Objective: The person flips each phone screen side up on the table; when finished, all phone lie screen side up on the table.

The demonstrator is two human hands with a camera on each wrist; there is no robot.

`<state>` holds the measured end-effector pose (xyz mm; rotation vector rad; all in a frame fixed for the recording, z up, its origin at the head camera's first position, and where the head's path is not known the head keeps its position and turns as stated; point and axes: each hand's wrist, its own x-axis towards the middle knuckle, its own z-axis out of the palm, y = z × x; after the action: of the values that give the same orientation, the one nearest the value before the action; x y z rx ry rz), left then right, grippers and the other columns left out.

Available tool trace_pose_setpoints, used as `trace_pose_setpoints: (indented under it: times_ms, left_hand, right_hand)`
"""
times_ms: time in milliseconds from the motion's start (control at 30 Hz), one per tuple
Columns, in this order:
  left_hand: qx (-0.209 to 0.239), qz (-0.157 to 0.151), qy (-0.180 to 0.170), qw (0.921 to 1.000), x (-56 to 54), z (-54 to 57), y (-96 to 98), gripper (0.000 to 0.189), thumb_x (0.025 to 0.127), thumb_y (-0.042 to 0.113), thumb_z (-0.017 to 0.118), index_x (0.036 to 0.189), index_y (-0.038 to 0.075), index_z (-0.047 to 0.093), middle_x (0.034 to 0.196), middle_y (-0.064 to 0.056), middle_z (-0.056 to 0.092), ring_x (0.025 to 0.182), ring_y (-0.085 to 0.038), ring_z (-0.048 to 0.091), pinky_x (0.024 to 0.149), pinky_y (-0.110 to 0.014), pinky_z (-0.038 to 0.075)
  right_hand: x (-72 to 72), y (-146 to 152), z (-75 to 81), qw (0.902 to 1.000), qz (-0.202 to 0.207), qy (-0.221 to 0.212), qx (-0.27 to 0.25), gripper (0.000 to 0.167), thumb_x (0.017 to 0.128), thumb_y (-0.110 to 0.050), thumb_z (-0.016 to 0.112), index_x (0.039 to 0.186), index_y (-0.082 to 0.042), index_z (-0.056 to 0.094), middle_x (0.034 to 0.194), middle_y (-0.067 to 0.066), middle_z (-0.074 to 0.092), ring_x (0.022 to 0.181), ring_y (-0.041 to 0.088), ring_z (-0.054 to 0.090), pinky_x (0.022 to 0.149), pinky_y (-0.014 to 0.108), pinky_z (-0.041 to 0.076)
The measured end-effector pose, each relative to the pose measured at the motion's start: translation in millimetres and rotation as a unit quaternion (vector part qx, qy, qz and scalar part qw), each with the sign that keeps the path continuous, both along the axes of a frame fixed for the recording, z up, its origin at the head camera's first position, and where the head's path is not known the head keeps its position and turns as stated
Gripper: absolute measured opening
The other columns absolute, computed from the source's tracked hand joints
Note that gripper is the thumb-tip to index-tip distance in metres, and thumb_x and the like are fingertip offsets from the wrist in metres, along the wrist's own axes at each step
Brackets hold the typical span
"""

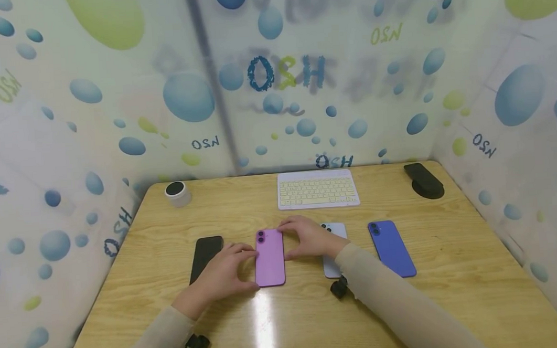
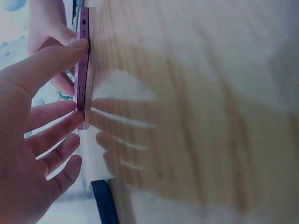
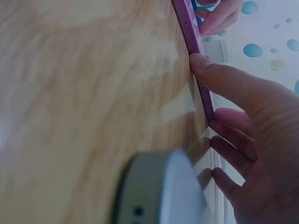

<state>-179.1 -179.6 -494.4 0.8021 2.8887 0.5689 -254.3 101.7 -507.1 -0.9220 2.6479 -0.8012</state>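
A pink smartphone (image 1: 270, 264) lies flat on the wooden table, its back with two camera lenses facing up. My left hand (image 1: 223, 274) touches its left side, the thumb at the near corner and fingertips farther up the edge. On the other side, my right hand (image 1: 307, 236) has a fingertip at the far right corner and the thumb against the right edge. In the left wrist view, the left fingers (image 2: 56, 133) are spread along the phone's side (image 2: 82, 70). The right wrist view shows the right thumb (image 3: 219, 77) on the phone's edge (image 3: 187, 28).
Left of the pink phone lies a black phone (image 1: 206, 254), partly behind my left hand. A pale phone (image 1: 331, 267) lies partly under my right arm, with a blue phone (image 1: 393, 249) beyond. Farther back are a white keyboard (image 1: 317, 189), a white round device (image 1: 178, 194) and a black stand-like object (image 1: 425, 181).
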Motion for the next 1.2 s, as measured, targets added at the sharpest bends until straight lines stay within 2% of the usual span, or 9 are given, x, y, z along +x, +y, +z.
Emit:
trace_pose_setpoints:
  times_ms: [333,633,867,1200]
  left_hand:
    - [-0.011,-0.002,0.022,0.9997,-0.7,-1.8,0.5,0.074,0.066,0.048,0.089,0.132,0.017,0.071,0.134,0.0,0.066,0.12,-0.02,0.055,0.102,-0.043,0.052]
    - [-0.013,-0.01,0.03,0.9994,-0.8,-2.3,-1.5,0.075,0.066,0.048,0.089,0.132,0.018,0.071,0.134,0.0,0.067,0.118,-0.019,0.056,0.101,-0.043,0.053]
    - [-0.019,-0.015,0.028,0.9993,-2.4,-1.9,-3.6,0.077,0.068,0.049,0.089,0.135,0.018,0.069,0.136,0.0,0.066,0.122,-0.02,0.056,0.104,-0.043,0.051]
    - [-0.007,-0.023,0.031,0.9992,-1.8,-0.6,-3.7,0.075,0.068,0.045,0.09,0.134,0.016,0.069,0.134,-0.001,0.067,0.119,-0.019,0.055,0.101,-0.044,0.053]
  right_hand:
    - [-1.7,0.6,-4.7,0.9983,-0.027,-0.025,-0.044,0.08,0.073,-0.044,0.093,0.143,-0.018,0.063,0.148,0.0,0.057,0.143,0.024,0.047,0.122,0.044,0.034]
    - [-1.6,3.4,-8.1,0.996,-0.027,-0.035,-0.078,0.08,0.072,-0.049,0.093,0.142,-0.023,0.063,0.149,-0.003,0.056,0.144,0.023,0.047,0.122,0.047,0.034]
    - [-3.0,4.4,-8.2,0.9948,-0.024,-0.028,-0.095,0.081,0.071,-0.047,0.093,0.143,-0.024,0.062,0.149,-0.005,0.056,0.144,0.021,0.047,0.123,0.045,0.034]
    - [-2.4,3.0,-6.7,0.9924,-0.028,-0.035,-0.115,0.08,0.071,-0.05,0.092,0.141,-0.027,0.063,0.148,-0.007,0.056,0.144,0.019,0.046,0.122,0.043,0.035]
